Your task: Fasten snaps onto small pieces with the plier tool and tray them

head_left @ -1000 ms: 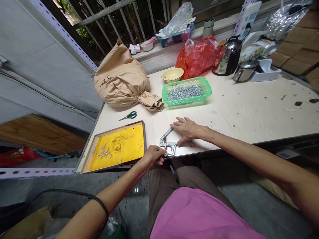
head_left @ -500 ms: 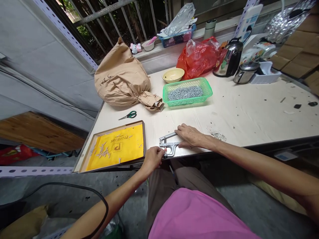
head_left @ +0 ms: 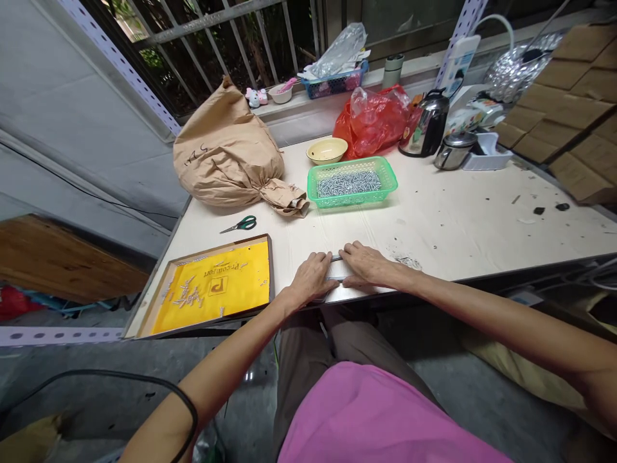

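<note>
Metal pliers point(head_left: 336, 258) lie at the table's point(head_left: 463, 225) near edge, mostly covered by both hands. On the left, a shallow tray point(head_left: 270, 270) holds a yellow printed sheet point(head_left: 243, 292) with small metal pieces; green-handled scissors point(head_left: 247, 223) lie just beyond. The left hand point(head_left: 309, 278), fingers half curled, grips the pliers' left part. Farther off stands a green mesh basket point(head_left: 351, 200). The right hand point(head_left: 369, 265), also half curled, clasps both handles' right ends.
</note>
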`<state>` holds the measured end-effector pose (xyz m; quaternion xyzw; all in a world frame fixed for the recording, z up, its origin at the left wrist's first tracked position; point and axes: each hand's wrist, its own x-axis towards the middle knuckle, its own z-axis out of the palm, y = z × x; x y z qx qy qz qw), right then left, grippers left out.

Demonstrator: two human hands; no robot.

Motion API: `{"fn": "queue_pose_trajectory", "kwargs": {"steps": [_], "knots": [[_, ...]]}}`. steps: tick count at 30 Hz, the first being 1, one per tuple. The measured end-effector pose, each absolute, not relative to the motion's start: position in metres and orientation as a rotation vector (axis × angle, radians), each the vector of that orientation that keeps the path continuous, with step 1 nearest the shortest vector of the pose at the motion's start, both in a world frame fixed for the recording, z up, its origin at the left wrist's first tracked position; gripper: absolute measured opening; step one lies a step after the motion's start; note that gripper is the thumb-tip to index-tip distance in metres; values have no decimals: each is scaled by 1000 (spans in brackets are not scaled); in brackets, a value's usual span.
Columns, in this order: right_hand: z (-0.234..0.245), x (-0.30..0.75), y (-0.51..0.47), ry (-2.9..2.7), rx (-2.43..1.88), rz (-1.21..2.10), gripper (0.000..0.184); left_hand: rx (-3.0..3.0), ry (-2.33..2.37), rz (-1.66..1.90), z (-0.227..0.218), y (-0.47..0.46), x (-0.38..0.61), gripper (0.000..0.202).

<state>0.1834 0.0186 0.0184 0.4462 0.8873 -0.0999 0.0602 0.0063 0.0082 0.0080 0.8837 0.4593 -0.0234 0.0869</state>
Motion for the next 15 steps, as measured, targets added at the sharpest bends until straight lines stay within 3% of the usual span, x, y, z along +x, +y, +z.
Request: {"fn": "queue_pose_trajectory", "kwargs": {"steps": [8,15], "knots": [[16,177,10,2626,1355,-310,28,2669,1296,-214,15,7,17,19],[5,181,0,2702,1419,-269,24,2601,1375,-195,15,2,17,19]]}}
